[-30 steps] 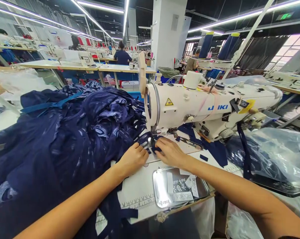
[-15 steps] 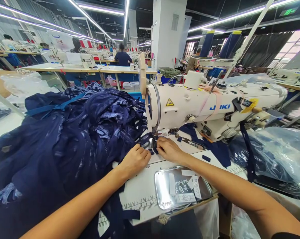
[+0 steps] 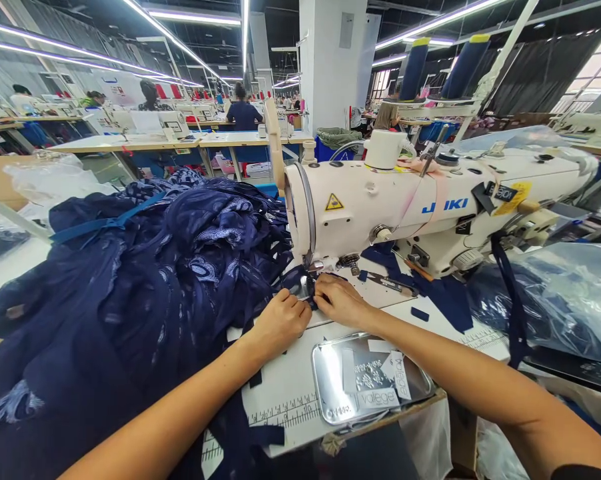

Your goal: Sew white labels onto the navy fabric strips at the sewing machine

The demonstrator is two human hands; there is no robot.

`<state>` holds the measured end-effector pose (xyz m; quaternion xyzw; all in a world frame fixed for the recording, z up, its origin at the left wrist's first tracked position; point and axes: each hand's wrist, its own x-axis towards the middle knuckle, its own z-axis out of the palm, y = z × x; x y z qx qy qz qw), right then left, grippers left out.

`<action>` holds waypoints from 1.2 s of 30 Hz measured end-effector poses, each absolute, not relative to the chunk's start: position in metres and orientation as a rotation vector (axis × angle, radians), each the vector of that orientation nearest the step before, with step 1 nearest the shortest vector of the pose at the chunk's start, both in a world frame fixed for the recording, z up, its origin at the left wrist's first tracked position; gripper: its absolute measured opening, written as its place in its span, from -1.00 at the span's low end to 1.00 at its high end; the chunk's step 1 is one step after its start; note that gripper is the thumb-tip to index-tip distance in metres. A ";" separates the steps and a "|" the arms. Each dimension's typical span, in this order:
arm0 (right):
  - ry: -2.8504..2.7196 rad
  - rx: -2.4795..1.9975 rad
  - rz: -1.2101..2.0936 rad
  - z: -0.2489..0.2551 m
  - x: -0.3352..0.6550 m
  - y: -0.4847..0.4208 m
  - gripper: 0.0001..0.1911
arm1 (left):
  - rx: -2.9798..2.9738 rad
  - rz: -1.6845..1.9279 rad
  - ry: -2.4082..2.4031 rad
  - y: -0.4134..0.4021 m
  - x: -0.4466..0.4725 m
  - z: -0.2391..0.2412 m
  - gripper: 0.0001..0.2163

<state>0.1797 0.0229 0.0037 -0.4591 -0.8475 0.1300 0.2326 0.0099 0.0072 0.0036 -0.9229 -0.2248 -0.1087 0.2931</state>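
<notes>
Left hand (image 3: 284, 323): curling, grip unclear
Right hand (image 3: 343, 302): curling, grip unclear
Sewing machine (image 3: 358, 213): standing, hands' one o'clock
Cloth pile (image 3: 155, 287): lying, nine o'clock

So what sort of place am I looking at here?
Most likely a garment workshop: a sewing machine in front, a big heap of dark blue fabric beside it, and further workstations behind, where other people sit.
</notes>
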 end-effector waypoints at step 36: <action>-2.879 -0.843 -0.433 0.008 0.218 0.039 -0.62 | -2.694 -0.558 -1.010 0.006 0.036 -0.004 -0.87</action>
